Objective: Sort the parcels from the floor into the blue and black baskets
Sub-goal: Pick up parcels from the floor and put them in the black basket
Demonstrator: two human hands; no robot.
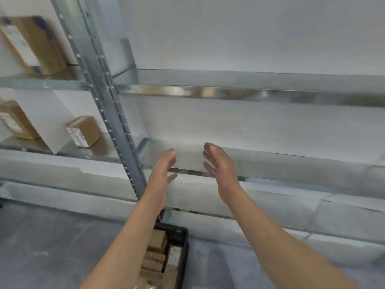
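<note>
Nearest, low between the two bare forearms: black basket (pixel 184 261) on the grey floor (pixel 52 247), well below the fingers, part hidden by the left forearm. Brown parcels (pixel 158 241) packed inside it, one with a pale label; exact count unclear. Nothing held by either hand. Left hand (pixel 162 171) raised, palm turned inward, fingers (pixel 170 158) straight and loosely spread, thumb apart lower down, gripping nothing. Right hand (pixel 221 170) level with it, palm facing the left one, fingers (pixel 210 151) slightly bent and apart, also empty. Clear gap between the two sets of fingertips, hands not touching. Just beyond the fingertips: bare metal shelf (pixel 281 163), its front lip running behind both hands; whether the fingers touch it cannot be told. Rack post (pixel 116 126) rises left of the left fingers. Further left of the post, on the same shelf level, small box (pixel 84 131) with a white label, white sheet (pixel 52 122) leaning beside it, and another box (pixel 14 122) at the frame edge. Up-left of the fingers, a shelf higher, tall box (pixel 35 44), tilted, blurred. White wall (pixel 250 34) behind everything.
</note>
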